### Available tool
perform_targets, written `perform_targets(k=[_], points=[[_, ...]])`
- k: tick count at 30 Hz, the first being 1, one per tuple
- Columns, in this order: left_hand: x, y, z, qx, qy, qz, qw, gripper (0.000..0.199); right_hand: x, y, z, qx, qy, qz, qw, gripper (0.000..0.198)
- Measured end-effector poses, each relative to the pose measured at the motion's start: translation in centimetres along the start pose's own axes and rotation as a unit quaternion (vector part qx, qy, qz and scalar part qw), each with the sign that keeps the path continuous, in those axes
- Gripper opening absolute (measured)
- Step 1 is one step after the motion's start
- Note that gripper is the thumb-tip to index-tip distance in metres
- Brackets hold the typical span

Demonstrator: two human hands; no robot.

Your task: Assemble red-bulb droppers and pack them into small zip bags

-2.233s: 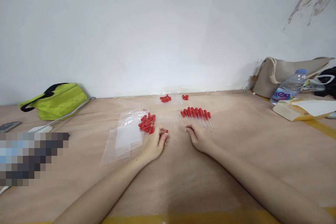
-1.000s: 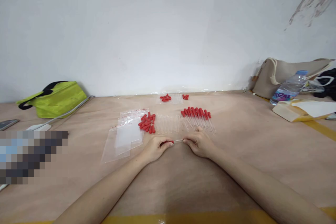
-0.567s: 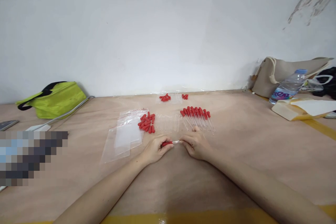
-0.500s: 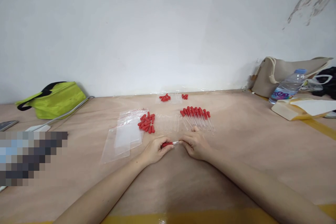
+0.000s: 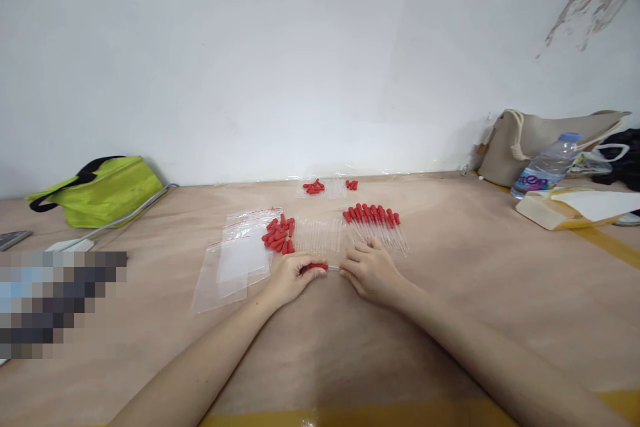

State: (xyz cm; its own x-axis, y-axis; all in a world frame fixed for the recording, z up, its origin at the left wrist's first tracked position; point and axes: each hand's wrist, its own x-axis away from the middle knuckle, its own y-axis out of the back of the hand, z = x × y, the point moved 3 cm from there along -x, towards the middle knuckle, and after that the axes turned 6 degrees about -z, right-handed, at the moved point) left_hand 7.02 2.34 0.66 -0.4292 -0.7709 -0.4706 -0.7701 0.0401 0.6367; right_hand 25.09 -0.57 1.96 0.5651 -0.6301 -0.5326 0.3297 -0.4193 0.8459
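Note:
My left hand (image 5: 294, 277) is closed round a red rubber bulb (image 5: 318, 267). A thin glass dropper tube (image 5: 333, 268) runs from the bulb's open end to the fingertips of my right hand (image 5: 370, 271), which pinch its far part. Beyond my left hand lies a pile of loose red bulbs (image 5: 277, 235). Bare glass tubes (image 5: 318, 235) lie side by side past the gap between my hands. Several droppers with red bulbs fitted (image 5: 373, 215) are laid out beyond my right hand, tips towards me.
Clear zip bags (image 5: 233, 267) lie flat on the left. More bulbs and tubes sit in a plastic bag (image 5: 327, 188) by the wall. A lime-green pouch (image 5: 110, 190) stands at far left. A water bottle (image 5: 545, 167), a beige bag (image 5: 500, 153) and an opened envelope (image 5: 555, 209) occupy the right.
Both hands have shifted slightly away from me, still holding the bulb and tube between them. The right fingers look flatter over the tube. The piles have not changed.

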Motion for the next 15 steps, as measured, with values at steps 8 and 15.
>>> perform_targets(k=[8, 15], points=[[0.4, 0.2, -0.6, -0.096, 0.029, -0.051, 0.994, 0.037, -1.0, -0.2, -6.0, 0.003, -0.344, -0.015, 0.939, 0.027], [0.3, 0.3, -0.9, -0.094, 0.013, -0.028, 0.995, 0.031, -2.6, -2.0, -6.9, 0.068, -0.411, 0.029, 0.909, 0.034]])
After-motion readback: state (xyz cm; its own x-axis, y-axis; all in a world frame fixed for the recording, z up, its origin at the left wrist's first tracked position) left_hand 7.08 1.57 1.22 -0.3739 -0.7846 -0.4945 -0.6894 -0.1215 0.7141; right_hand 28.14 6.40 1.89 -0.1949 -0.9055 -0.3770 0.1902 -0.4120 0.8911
